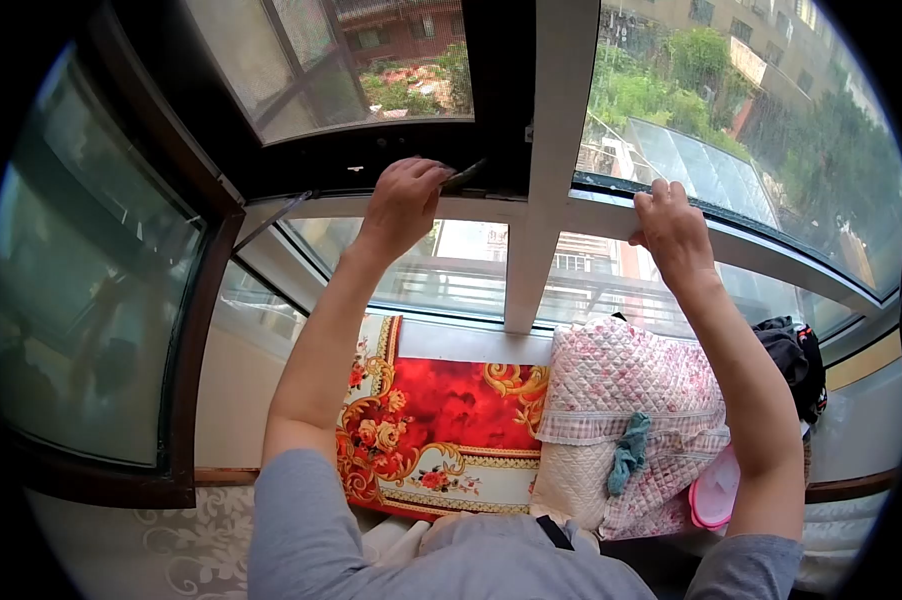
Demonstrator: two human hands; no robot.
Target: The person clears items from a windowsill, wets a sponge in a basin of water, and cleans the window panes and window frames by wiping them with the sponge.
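My left hand [403,205] is closed around a dark, thin, pointed thing [466,175], whose kind I cannot make out. It is at the bottom of a black window frame [316,170], just above the white sill rail [476,210]. My right hand [674,232] has its fingers curled over the white window frame [611,215] on the right, by the lower edge of the large glass pane [821,130]. Its fingertips touch the strip below the glass.
An open, dark-framed sash [101,290] swings inward on the left. Below my arms lie a red floral mat [451,400] and a pink quilted cover [621,380] with a teal cloth [628,455] on it. A pink-rimmed item [713,490] and dark fabric [791,360] are at the right.
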